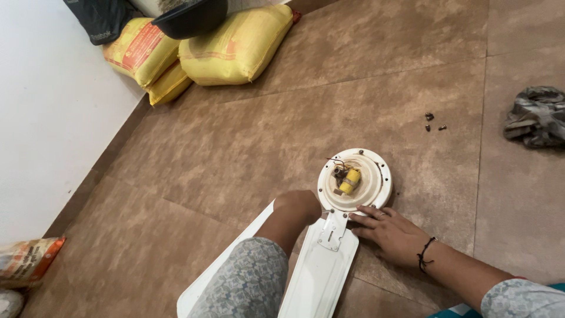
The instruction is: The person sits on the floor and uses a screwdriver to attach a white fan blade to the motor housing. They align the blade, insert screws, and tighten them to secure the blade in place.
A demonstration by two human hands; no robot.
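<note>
You kneel over a white ceiling fan motor [355,179] lying on the brown tiled floor [235,147]. Its round housing faces up, open, showing a yellow capacitor [350,180] and dark wires inside. Your left hand [299,204] is curled into a fist beside the housing's near-left rim; whether it holds anything, you cannot tell. Your right hand [389,231] lies flat and open, fingers spread, touching the near rim where a white blade [321,268] joins by its bracket. A second blade runs under your left arm. Three small dark screws [434,122] lie well apart to the far right, near a crumpled grey cloth [537,116]. Yellow sacks [235,50] rest against the far wall.
</note>
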